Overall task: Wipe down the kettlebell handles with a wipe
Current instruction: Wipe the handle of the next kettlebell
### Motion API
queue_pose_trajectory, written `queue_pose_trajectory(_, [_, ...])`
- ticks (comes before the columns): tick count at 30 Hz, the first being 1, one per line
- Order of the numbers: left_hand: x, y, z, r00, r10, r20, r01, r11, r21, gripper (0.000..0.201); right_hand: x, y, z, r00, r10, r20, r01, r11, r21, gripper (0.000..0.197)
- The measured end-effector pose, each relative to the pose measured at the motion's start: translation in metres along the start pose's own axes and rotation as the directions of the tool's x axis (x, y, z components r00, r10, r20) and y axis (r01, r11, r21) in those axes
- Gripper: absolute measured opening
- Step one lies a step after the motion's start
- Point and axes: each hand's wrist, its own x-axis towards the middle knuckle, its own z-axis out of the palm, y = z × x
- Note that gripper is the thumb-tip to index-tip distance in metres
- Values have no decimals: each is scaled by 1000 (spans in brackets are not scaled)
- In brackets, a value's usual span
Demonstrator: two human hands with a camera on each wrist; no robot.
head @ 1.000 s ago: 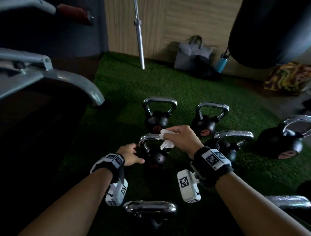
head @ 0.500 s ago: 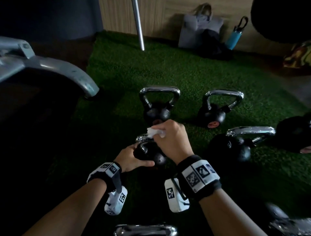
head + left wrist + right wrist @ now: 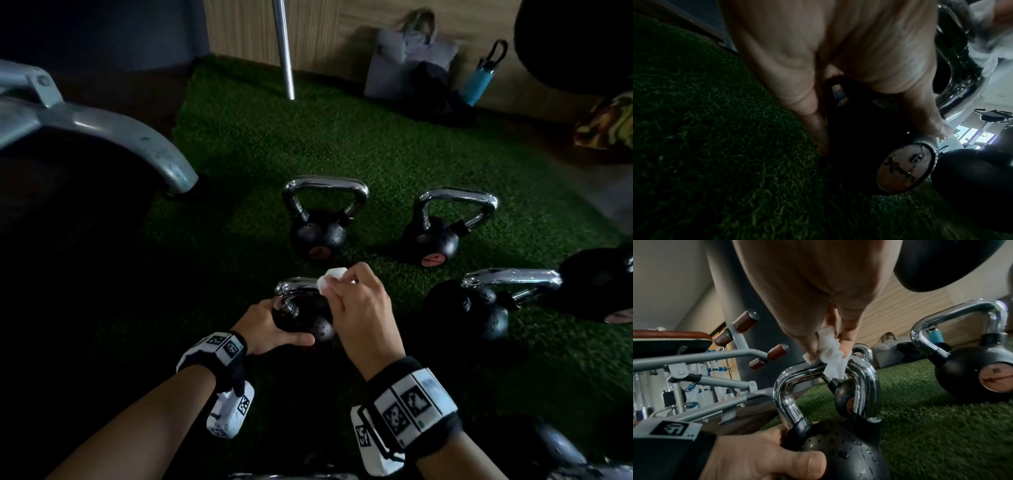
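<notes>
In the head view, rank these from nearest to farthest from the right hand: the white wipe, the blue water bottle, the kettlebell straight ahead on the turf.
1. White wipe, pinched in the right hand.
2. Kettlebell straight ahead, just beyond the hands.
3. Blue water bottle, far right by the wall.

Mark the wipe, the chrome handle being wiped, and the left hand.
wipe (image 3: 831, 352): right wrist view, crumpled middle.
chrome handle (image 3: 786, 395): right wrist view, left upright.
left hand (image 3: 270, 330): head view, back of hand.

- right hand (image 3: 359, 308) covers right end of chrome handle (image 3: 298, 286)
- left hand (image 3: 818, 56) fingertips hidden behind black kettlebell (image 3: 859, 129); badge (image 3: 905, 167) lettering blurred
- punching bag (image 3: 579, 41) cut off at head view's top right
</notes>
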Motion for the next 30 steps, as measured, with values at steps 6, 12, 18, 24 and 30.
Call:
queue_pose_trajectory(6, [2, -2, 0, 1000, 24, 6, -24, 1000, -3, 75, 8, 3, 3, 997, -26, 79, 17, 994, 107, 14])
queue_pose_trajectory(12, [0, 1, 0, 1000, 20, 10, -20, 999, -31, 71, 1, 27, -15, 984, 179, -22, -174, 974, 142, 17])
queue_pose_trajectory(18, [2, 0, -2, 1000, 22, 17, -22, 999, -36, 72, 6, 34, -6, 997, 72, -37, -67, 990, 121, 20])
queue_pose_trajectory(24, [-3, 3, -2, 999, 34, 23, -33, 998, -55, 63, -2, 68, 0, 836, 526, 155, -547, 781, 302, 14])
queue_pose_trajectory(30, [-4, 3, -3, 998, 63, 15, -62, 996, -58, 64, -9, 75, 12, 735, 639, 227, -652, 573, 496, 16])
